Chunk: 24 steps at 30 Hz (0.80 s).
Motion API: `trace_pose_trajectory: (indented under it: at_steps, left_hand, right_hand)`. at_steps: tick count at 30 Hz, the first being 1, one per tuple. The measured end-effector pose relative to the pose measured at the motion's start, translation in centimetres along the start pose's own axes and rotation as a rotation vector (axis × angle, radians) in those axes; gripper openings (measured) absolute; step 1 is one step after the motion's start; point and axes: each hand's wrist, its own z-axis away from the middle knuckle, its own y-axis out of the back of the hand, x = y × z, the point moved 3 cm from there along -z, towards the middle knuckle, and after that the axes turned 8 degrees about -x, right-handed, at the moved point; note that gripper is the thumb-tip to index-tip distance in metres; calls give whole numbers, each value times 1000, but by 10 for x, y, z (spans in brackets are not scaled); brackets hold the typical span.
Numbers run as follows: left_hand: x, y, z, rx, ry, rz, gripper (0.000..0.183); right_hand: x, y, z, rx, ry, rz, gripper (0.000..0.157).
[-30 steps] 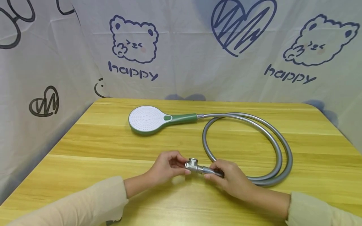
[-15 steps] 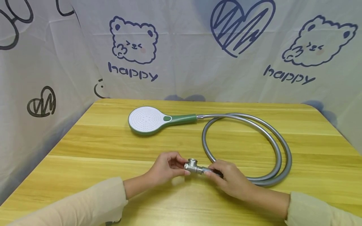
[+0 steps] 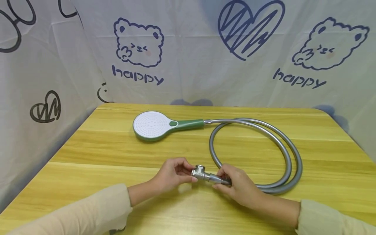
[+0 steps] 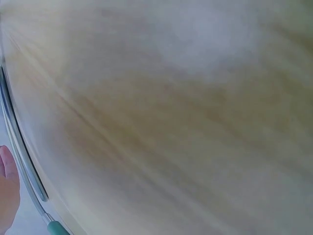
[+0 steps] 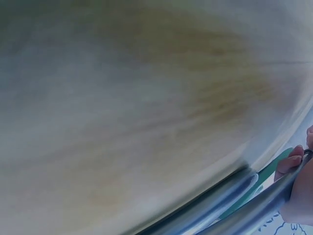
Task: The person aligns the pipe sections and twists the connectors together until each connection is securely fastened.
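Observation:
Near the table's front, my left hand [image 3: 173, 173] pinches a small metal T-shaped fitting [image 3: 199, 172] between thumb and fingers. To its right, my right hand [image 3: 239, 184] grips the end of a grey shower hose [image 3: 296, 156], thumb and fingertips at the metal end nut [image 3: 215, 178]. That nut meets the fitting's right side; how far it is threaded cannot be told. Behind the hands the hose loops round to a green and white hand shower [image 3: 151, 125], lying spray face up. The right wrist view shows fingers [image 5: 288, 164] around the hose.
The wood-grain table [image 3: 102, 147] carries the hand shower at the back and the coiled hose at right. A white cloth [image 3: 191, 65] with bear and heart drawings hangs behind. Part of a dark object [image 3: 117, 230] shows beside the left sleeve.
The right thumb and fingertips shift slightly on the hose's end nut, moving toward the fitting and then back. The left hand keeps its pinch on the fitting. The hand shower lies still.

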Motion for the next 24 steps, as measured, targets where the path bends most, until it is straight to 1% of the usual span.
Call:
trace_pose_trajectory:
  at_steps: [7,14,19,24]
  left_hand:
    - [-1,0,0,-4,3,12,23]
    - [-2,0,2,-8,-6,6,24]
    - [-3,0,1,-11,-19,6,24]
    - [-3,-1,1,-10,-16,8,24]
  right_hand:
    - [0,-1,0,18,29,7,20]
    - [0,-1,1,-5,24,-18,14]
    - [-2,-1,1,-25,23,10,11]
    - [-2,-1,1,-36,37,37,9]
